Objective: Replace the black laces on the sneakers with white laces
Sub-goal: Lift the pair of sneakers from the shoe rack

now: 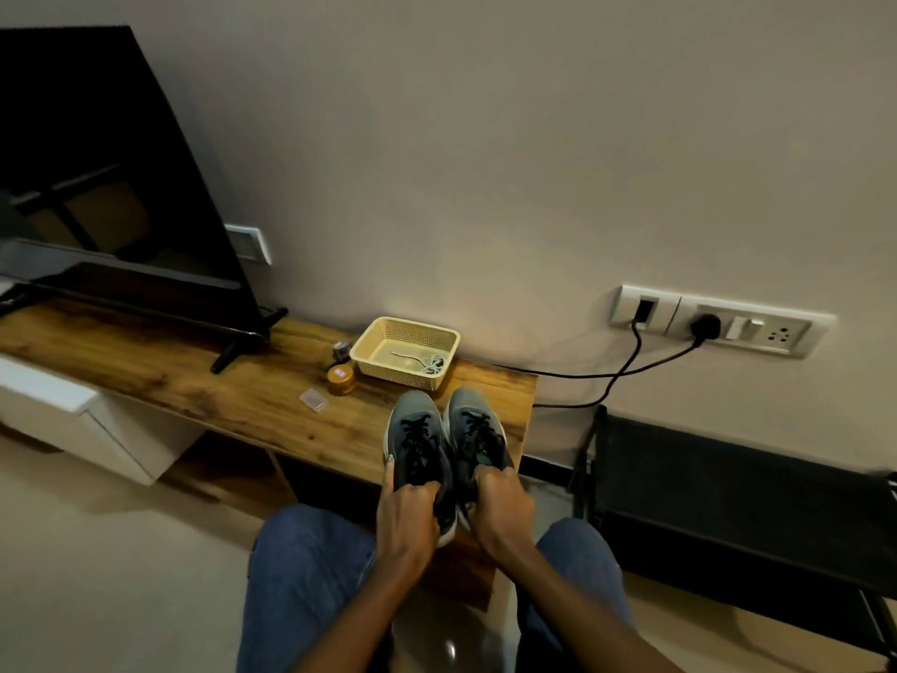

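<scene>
Both arms reach forward. The left hand (406, 519) grips the left sneaker (418, 446) at its heel. The right hand (502, 510) grips the right sneaker (478, 437). The white laces (429, 364) lie in the basket (405, 349) on the table (242, 381).

Room dim, warm cast. Brightest patch on wall (485, 138) above basket (369, 335); corners fall dark. Television (97, 162) screen shows faint reflections. Soft shadows under wooden shelf (194, 381). Wide-angle bending at edges; switch panel (718, 323) skewed. Left edge slightly blurred.
</scene>
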Action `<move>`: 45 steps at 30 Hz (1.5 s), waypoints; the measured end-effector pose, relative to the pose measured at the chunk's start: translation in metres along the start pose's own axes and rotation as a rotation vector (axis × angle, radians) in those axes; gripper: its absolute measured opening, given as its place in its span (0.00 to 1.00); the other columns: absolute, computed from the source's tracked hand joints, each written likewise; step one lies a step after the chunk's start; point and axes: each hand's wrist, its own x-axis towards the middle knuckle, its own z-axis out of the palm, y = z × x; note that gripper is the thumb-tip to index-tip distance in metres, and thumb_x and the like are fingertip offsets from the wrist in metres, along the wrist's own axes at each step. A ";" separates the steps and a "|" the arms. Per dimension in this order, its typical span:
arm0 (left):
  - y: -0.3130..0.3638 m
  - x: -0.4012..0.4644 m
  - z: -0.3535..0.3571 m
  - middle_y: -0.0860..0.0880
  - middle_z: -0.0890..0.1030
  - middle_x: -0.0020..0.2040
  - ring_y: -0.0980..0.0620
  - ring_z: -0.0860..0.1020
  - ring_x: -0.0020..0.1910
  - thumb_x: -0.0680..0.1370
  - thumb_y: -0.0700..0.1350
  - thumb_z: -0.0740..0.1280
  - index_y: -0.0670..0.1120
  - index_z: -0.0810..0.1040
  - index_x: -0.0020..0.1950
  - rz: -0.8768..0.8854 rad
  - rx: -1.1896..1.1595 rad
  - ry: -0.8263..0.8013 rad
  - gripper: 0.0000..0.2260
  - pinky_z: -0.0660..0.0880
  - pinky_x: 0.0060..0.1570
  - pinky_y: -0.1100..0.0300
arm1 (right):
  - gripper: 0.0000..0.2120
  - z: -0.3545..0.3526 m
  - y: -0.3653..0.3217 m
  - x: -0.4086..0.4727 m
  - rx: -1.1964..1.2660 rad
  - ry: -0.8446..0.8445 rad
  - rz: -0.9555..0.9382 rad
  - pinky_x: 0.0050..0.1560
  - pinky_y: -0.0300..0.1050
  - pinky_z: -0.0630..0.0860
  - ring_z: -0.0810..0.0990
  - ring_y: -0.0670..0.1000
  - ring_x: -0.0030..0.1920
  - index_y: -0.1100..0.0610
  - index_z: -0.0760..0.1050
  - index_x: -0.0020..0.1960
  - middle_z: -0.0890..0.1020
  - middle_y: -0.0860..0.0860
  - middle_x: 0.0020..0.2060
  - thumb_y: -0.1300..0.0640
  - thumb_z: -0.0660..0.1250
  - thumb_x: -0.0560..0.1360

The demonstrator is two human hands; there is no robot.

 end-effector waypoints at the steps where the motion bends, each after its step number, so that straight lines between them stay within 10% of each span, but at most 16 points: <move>1: -0.001 0.000 0.002 0.51 0.83 0.50 0.52 0.76 0.59 0.77 0.42 0.63 0.53 0.78 0.57 -0.011 0.003 -0.009 0.12 0.48 0.75 0.57 | 0.06 0.003 -0.001 0.001 -0.011 -0.016 -0.002 0.42 0.47 0.70 0.73 0.55 0.57 0.55 0.73 0.51 0.78 0.54 0.51 0.55 0.61 0.77; 11: -0.006 0.002 0.017 0.51 0.83 0.48 0.54 0.79 0.53 0.77 0.42 0.61 0.52 0.77 0.55 -0.064 0.036 -0.027 0.10 0.35 0.73 0.56 | 0.09 0.021 0.001 0.005 -0.033 -0.063 -0.078 0.48 0.49 0.73 0.72 0.55 0.58 0.57 0.72 0.56 0.77 0.54 0.54 0.55 0.61 0.77; 21: -0.030 0.037 0.033 0.48 0.79 0.55 0.49 0.72 0.60 0.79 0.40 0.60 0.48 0.75 0.61 -0.120 -0.044 -0.038 0.12 0.64 0.68 0.57 | 0.11 0.029 0.008 0.032 -0.090 -0.184 -0.160 0.52 0.48 0.72 0.71 0.56 0.60 0.60 0.71 0.58 0.75 0.57 0.57 0.58 0.62 0.77; 29: -0.035 0.043 0.041 0.51 0.77 0.62 0.52 0.70 0.65 0.77 0.56 0.65 0.49 0.71 0.67 -0.096 -0.083 -0.005 0.21 0.49 0.74 0.53 | 0.12 0.035 0.012 0.037 -0.045 -0.098 -0.164 0.50 0.47 0.71 0.72 0.54 0.58 0.57 0.74 0.57 0.77 0.54 0.54 0.52 0.60 0.79; 35: -0.024 0.059 0.031 0.50 0.77 0.62 0.49 0.71 0.65 0.75 0.54 0.68 0.51 0.73 0.66 -0.040 -0.203 0.217 0.21 0.48 0.75 0.48 | 0.07 0.010 0.021 0.064 0.267 0.158 0.051 0.44 0.46 0.75 0.78 0.50 0.48 0.55 0.78 0.50 0.81 0.50 0.45 0.54 0.63 0.78; 45: -0.008 0.139 0.035 0.50 0.79 0.61 0.51 0.75 0.61 0.78 0.54 0.65 0.50 0.74 0.64 0.015 -0.247 0.018 0.17 0.47 0.75 0.52 | 0.15 0.008 0.035 0.137 0.372 -0.141 0.246 0.38 0.51 0.78 0.79 0.53 0.36 0.58 0.77 0.42 0.81 0.52 0.35 0.46 0.74 0.69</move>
